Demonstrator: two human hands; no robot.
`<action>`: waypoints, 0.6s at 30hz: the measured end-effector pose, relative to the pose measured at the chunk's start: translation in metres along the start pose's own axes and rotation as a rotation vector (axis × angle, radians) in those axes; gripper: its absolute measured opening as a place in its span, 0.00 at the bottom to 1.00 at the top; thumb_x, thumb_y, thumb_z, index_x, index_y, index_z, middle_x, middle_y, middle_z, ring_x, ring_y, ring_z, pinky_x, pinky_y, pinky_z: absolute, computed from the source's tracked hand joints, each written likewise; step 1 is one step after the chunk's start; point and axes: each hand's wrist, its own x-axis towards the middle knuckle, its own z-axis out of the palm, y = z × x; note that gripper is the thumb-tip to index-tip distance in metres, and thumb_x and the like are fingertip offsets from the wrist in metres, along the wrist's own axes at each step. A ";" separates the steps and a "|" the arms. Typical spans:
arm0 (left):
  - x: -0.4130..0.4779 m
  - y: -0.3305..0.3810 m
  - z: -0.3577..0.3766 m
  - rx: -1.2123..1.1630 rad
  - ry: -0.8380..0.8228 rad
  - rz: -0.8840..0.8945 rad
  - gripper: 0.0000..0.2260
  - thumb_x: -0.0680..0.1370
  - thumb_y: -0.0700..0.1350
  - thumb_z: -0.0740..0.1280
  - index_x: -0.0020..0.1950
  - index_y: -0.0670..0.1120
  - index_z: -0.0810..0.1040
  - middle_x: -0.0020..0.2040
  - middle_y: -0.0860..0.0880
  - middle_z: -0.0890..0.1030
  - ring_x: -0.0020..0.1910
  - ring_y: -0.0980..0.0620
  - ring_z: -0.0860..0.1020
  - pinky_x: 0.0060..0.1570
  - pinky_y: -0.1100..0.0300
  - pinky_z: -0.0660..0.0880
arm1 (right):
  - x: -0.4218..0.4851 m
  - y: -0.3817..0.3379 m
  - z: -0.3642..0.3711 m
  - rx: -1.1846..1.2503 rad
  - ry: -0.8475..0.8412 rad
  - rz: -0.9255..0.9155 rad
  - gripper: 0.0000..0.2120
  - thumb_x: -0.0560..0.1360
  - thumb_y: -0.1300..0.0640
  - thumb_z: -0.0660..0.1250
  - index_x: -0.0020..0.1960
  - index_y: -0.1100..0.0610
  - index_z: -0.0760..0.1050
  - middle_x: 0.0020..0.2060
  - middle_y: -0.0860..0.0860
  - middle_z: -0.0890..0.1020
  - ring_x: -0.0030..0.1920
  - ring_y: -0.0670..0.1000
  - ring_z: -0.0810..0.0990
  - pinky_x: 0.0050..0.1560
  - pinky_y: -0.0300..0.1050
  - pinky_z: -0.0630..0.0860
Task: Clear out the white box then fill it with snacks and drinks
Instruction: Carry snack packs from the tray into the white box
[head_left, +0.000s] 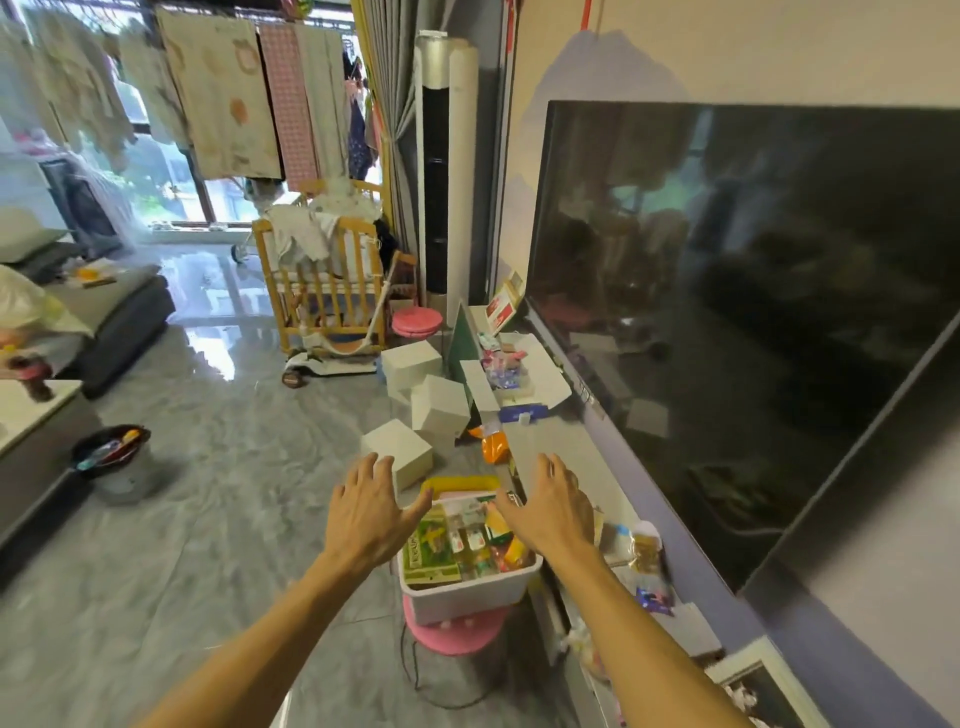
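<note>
A white plastic box (467, 592) stands on a pink stool (453, 635) beside the TV cabinet. It holds snack packets, among them a green one (431, 548), and small drink bottles (475, 545). My left hand (369, 512) hovers open over the box's left side, fingers spread. Over its right side my right hand (550, 506) is open as well. Neither hand holds anything. A yellow item (460, 484) lies just behind the box.
Several white cardboard boxes (436, 402) lie on the floor ahead. The low cabinet (566, 452) on the right carries loose snacks (647, 564) and an orange packet (493, 447) under a large TV (753, 312). A cot (327, 291) stands further back, a bin (117, 462) at left.
</note>
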 end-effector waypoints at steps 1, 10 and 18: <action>0.012 0.002 0.006 0.009 -0.009 -0.001 0.41 0.76 0.76 0.55 0.78 0.48 0.67 0.78 0.44 0.69 0.75 0.43 0.70 0.72 0.44 0.70 | 0.016 0.002 0.008 0.025 -0.009 0.019 0.43 0.78 0.29 0.62 0.81 0.56 0.58 0.79 0.57 0.65 0.75 0.59 0.70 0.68 0.56 0.76; 0.137 0.014 0.055 0.033 -0.075 -0.021 0.43 0.76 0.77 0.52 0.79 0.47 0.65 0.78 0.44 0.69 0.74 0.43 0.71 0.71 0.43 0.71 | 0.136 0.027 0.054 0.088 -0.065 0.106 0.38 0.77 0.29 0.63 0.75 0.55 0.64 0.69 0.54 0.73 0.66 0.57 0.75 0.54 0.49 0.76; 0.224 -0.006 0.136 -0.008 -0.246 0.022 0.41 0.76 0.77 0.54 0.79 0.49 0.66 0.77 0.45 0.69 0.72 0.42 0.72 0.70 0.42 0.73 | 0.204 0.041 0.119 0.055 -0.150 0.249 0.38 0.77 0.30 0.64 0.74 0.58 0.66 0.69 0.57 0.75 0.66 0.60 0.76 0.58 0.55 0.77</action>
